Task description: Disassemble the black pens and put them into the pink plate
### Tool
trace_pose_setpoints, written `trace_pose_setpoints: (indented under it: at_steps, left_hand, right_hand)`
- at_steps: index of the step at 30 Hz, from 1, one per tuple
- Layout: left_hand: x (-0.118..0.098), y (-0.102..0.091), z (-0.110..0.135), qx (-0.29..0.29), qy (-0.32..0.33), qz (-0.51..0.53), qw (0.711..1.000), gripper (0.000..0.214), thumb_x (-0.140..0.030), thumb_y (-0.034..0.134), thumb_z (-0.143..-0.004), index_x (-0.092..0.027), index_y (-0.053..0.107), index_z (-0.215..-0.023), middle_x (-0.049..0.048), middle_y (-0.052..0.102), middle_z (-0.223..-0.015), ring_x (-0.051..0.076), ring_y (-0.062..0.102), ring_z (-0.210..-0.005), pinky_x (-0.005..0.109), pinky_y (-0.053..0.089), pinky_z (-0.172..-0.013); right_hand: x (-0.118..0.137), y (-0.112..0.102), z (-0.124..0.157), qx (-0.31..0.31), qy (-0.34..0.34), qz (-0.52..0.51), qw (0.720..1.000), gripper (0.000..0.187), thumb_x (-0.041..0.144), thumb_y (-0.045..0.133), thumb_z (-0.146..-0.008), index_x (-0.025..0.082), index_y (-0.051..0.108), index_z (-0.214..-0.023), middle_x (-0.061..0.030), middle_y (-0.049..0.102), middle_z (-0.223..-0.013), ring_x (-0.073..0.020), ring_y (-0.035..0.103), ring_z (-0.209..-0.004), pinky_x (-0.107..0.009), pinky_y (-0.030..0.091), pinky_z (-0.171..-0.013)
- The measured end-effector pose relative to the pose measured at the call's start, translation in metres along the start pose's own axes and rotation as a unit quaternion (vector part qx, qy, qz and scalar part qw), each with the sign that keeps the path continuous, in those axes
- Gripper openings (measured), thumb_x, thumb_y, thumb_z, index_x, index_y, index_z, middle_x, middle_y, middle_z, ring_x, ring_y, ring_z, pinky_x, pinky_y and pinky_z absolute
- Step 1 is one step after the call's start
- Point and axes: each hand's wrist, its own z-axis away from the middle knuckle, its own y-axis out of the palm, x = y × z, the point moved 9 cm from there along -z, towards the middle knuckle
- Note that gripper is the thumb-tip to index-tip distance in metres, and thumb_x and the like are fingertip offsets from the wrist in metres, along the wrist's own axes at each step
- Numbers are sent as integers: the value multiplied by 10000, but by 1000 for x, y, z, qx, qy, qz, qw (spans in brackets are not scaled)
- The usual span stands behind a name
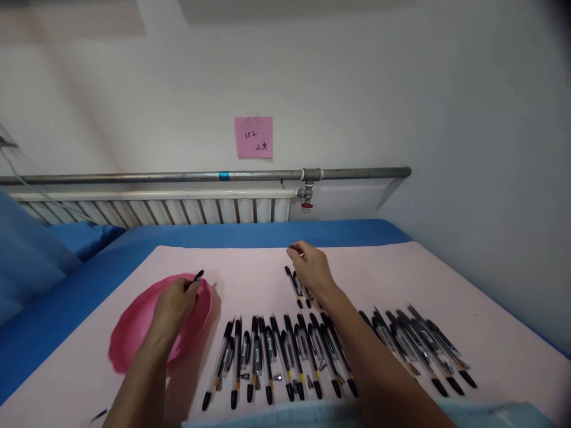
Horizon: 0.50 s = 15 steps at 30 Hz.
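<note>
My left hand (175,302) is closed over a pink scalloped bowl (127,333), with a black pen part (198,275) sticking out past its fingers. The bowl looks tilted on the pale pink mat. Farther right, my right hand (311,266) is raised in a pinch; whatever its fingertips hold is too small to make out. Just under it lie a few pen parts (293,286), partly hidden by the wrist. Nearer to me runs a row of clear pen barrels with black ends (238,362), with black caps and small metal tips among them.
More pen parts (423,339) lie in a denser heap right of my right forearm. A pale mat (250,273) covers the blue surface (267,233). Behind stand a radiator (178,209), a pipe (178,177) and a red-handled valve (307,206). A pink note (253,137) hangs on the wall.
</note>
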Motion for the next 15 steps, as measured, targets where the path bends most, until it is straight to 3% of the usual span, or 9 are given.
trace_pose_setpoints:
  at_steps: [4, 10, 15]
  left_hand:
    - [11, 2, -3, 32, -11, -137, 990, 284, -382, 385, -743, -178, 559, -650, 119, 636, -659, 244, 567, -597, 283, 317, -476]
    - [16, 9, 0, 64, -13, -211, 975, 398, -405, 325, -774, -130, 613, -757, 180, 642, -723, 272, 582, -615, 308, 334, -491]
    - [23, 12, -2, 81, -19, -209, 974, 392, -425, 365, -758, -134, 627, -769, 166, 638, -662, 269, 578, -564, 313, 339, -492]
  right_hand:
    - [-19, 9, 1, 109, 26, 192, 975, 239, 163, 422, -757, 157, 647, -836, -92, 663, -859, -188, 585, -795, -261, 386, -648]
    - [-22, 39, 17, 180, 23, 231, 956, 213, 92, 483, -688, 126, 663, -795, -150, 663, -856, -234, 608, -799, -278, 390, -620]
    - [-16, 56, 27, 198, 18, 232, 952, 249, 64, 526, -652, 126, 654, -855, -165, 656, -901, -235, 612, -834, -289, 400, -676]
